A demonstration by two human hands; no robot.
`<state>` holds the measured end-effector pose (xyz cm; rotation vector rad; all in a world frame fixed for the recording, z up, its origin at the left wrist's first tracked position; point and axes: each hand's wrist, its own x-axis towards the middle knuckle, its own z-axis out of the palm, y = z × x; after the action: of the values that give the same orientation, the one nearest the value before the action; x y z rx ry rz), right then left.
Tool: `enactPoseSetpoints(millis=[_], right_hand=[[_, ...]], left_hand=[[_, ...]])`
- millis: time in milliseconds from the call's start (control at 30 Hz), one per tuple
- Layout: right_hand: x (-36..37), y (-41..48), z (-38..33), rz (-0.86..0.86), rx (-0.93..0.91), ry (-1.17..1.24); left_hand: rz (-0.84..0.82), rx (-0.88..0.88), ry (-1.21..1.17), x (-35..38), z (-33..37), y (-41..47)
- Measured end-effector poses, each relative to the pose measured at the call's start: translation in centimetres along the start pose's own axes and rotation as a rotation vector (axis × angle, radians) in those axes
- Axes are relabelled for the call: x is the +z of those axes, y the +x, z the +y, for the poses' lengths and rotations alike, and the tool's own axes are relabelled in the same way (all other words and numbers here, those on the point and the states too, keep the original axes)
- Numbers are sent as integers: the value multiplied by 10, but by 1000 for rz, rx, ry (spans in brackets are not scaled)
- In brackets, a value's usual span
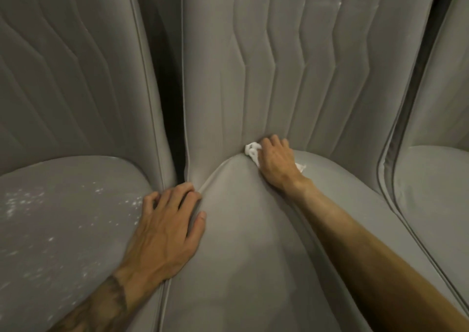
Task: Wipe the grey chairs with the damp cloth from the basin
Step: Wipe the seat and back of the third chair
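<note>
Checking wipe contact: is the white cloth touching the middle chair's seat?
Touching. Head view: the right hand holds the white cloth against the middle chair's seat, at the crease below the backrest.

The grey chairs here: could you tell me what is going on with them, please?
A person is wiping the middle chair. The right hand presses a white cloth into the crease between seat and backrest. The left hand rests on the seat's left edge, beside the left chair, whose seat shows pale specks.
</note>
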<state>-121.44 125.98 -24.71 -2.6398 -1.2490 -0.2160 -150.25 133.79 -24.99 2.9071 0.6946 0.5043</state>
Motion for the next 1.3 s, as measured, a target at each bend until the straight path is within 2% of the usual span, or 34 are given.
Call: enactPoseSetpoints(millis=[67, 167, 233, 367, 533, 600, 667, 733, 833, 900, 1033, 1167, 1233, 1300], right_hand=[[3, -1, -15, -11, 11, -10], [10, -18, -52, -5, -238, 100], [7, -24, -46, 14, -330, 126], [-2, -11, -39, 10, -93, 70], [2, -52, -80, -45, -384, 203], [-6, -40, -65, -60, -338, 168], [-9, -23, -57, -50, -198, 88], [-5, -30, -74, -28, -146, 130], [1, -62, -95, 3, -259, 299], [-5, -65, -85, -37, -315, 266], [-12, -55, -91, -25, -179, 171], [-10, -87, -98, -56, -352, 350], [-10, -81, -89, -46, -409, 292], [-10, -59, -77, -16, -381, 190]], left_hand=[[-1, 3, 3, 1, 1, 1], [-4, 1, 5, 2, 3, 1], [-2, -1, 4, 1, 3, 1], [-2, -2, -1, 0, 2, 0], [5, 7, 16, 0, 3, 0], [5, 7, 14, 0, 2, 0], [4, 9, 15, 1, 1, 0], [6, 10, 14, 2, 1, 0], [20, 8, -15, 4, 0, 0], [24, 14, -14, 4, -1, 1], [29, 13, -34, 4, -1, 0], [53, 33, -45, 7, 1, 1], [57, 42, -46, 8, 0, 1], [61, 44, -43, 10, -3, 1]])
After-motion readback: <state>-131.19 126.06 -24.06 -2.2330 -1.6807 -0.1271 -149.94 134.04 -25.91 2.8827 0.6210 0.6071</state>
